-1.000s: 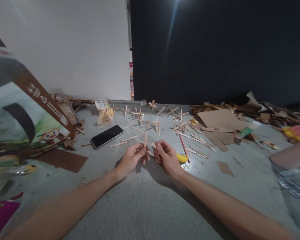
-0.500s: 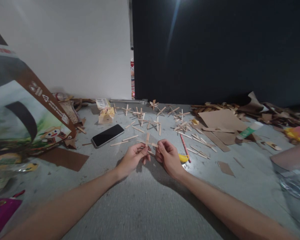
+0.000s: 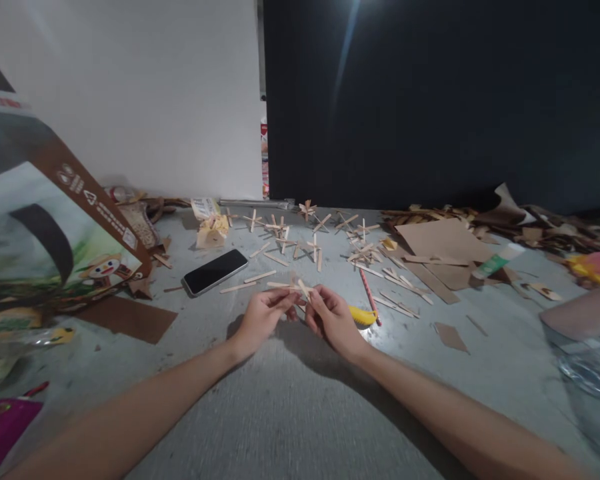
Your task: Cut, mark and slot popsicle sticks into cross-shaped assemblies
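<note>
My left hand [image 3: 261, 319] and my right hand [image 3: 336, 323] meet just above the middle of the table, both with fingers closed in a pinch. Between them are small wooden craft sticks [image 3: 304, 289], overlapping at an angle and held at the fingertips of both hands. The fingers partly hide where the sticks join. A yellow banana-shaped thing [image 3: 363, 317] lies beside my right hand, touching or near a red patterned pencil [image 3: 368, 295]. Beyond my left hand lie several loose craft sticks [image 3: 238, 288].
Craft sticks joined into crosses [image 3: 315, 247] stand further back. A phone [image 3: 216, 271] lies left of them. Cardboard pieces [image 3: 445, 240] and a glue stick [image 3: 499, 261] are to the right. A large printed bag [image 3: 45, 200] stands at the left; a purple thing [image 3: 7, 427] lies near the front left.
My right hand has moved slightly left, closer to my left hand. The upright stick between the hands has tilted down, and more of the yellow thing shows.
</note>
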Available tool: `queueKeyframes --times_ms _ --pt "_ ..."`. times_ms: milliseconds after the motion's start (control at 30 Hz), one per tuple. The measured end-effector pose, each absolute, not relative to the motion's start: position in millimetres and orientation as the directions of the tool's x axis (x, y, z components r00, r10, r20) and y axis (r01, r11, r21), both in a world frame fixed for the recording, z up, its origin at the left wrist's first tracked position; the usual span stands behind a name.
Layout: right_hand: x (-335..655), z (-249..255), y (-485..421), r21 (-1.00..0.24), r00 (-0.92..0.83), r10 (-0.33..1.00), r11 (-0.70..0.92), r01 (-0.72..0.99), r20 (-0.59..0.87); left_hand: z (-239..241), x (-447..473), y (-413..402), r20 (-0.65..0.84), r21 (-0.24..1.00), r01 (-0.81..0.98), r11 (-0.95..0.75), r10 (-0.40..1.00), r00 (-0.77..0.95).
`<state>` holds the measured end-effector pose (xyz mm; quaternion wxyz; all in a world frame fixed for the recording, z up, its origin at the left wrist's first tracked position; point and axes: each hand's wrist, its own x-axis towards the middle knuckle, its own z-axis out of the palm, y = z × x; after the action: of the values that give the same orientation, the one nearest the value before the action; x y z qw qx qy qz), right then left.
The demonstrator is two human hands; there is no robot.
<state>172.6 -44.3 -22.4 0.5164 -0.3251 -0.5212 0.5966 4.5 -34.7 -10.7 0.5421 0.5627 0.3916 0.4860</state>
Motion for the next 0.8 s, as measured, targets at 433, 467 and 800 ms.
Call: queueKeyframes --times_ms 433,467,800 --pt "168.7 -13.9 -50.3 -0.863 -0.326 0.943 -0.11 -0.494 0.066 -12.1 2.9 -35.3 0.194 0.981 -0.004 -0.196 0.969 0.152" --pt "169.0 -13.4 -50.4 -0.861 -0.331 0.941 -0.117 -0.496 0.063 -12.0 2.7 -35.5 0.195 0.98 0.001 -0.198 0.968 0.155" --pt "169.4 -13.9 -46.8 -0.825 -0.386 0.921 -0.175 -0.537 0.056 -13.6 4.1 -32.3 0.195 0.98 0.01 -0.2 0.964 0.18"
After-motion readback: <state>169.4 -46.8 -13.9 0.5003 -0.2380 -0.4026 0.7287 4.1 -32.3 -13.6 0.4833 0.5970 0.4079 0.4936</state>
